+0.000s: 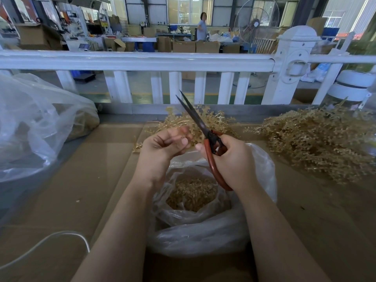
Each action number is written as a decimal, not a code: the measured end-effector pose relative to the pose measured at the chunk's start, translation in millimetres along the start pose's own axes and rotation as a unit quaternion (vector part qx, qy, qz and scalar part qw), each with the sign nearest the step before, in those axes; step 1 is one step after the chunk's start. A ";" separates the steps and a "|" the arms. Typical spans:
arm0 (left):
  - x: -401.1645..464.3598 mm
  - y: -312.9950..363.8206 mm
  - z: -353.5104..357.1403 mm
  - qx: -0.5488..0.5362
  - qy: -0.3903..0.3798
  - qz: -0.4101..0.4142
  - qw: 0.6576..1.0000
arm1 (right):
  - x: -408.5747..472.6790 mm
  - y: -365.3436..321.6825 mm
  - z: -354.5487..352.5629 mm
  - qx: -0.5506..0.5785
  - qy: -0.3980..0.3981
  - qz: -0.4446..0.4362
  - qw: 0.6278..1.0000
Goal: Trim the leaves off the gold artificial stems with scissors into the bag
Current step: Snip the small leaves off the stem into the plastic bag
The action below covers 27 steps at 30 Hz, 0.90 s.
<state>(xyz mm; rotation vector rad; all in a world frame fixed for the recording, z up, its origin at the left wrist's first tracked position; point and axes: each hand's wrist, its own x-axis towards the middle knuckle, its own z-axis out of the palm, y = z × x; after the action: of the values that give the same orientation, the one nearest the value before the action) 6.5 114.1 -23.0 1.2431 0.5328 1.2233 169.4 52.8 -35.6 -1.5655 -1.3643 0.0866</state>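
Note:
My right hand (232, 159) grips red-handled scissors (203, 129), their dark blades slightly apart and pointing up and away. My left hand (162, 147) is just left of the blades with its fingers curled; its fingertips are blurred and I cannot tell whether they pinch anything. Both hands hover over an open clear plastic bag (262, 165) that holds cut gold leaves (191, 194). A small heap of gold stems (215, 119) lies behind the hands. A large pile of gold stems (317, 143) lies at the right.
The work surface is brown cardboard (91, 180). A big clear plastic bag (34, 127) with gold material stands at the left. A white fence rail (142, 62) runs behind the table. A white cable (46, 243) crosses the near left. A person (201, 27) stands far back.

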 end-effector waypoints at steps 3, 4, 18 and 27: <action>-1.1 -1.3 4.9 0.017 -0.010 -0.008 1.000 | 2.7 -3.9 2.0 0.091 -0.025 0.030 0.995; -1.5 -2.0 6.4 0.024 -0.014 -0.007 1.000 | 3.6 -5.2 2.2 0.122 -0.033 0.038 0.991; -2.2 -5.1 8.2 0.046 -0.042 -0.039 0.997 | 9.0 -8.2 5.1 0.209 -0.074 0.042 0.974; -1.4 1.1 5.5 0.019 0.035 -0.061 0.997 | 8.8 -3.3 3.2 0.145 -0.094 0.038 0.984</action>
<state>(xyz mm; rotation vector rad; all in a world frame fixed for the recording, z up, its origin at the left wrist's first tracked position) 10.3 110.4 -20.8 1.1860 0.6767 1.1610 168.2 61.1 -30.2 -1.3892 -1.3668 0.4694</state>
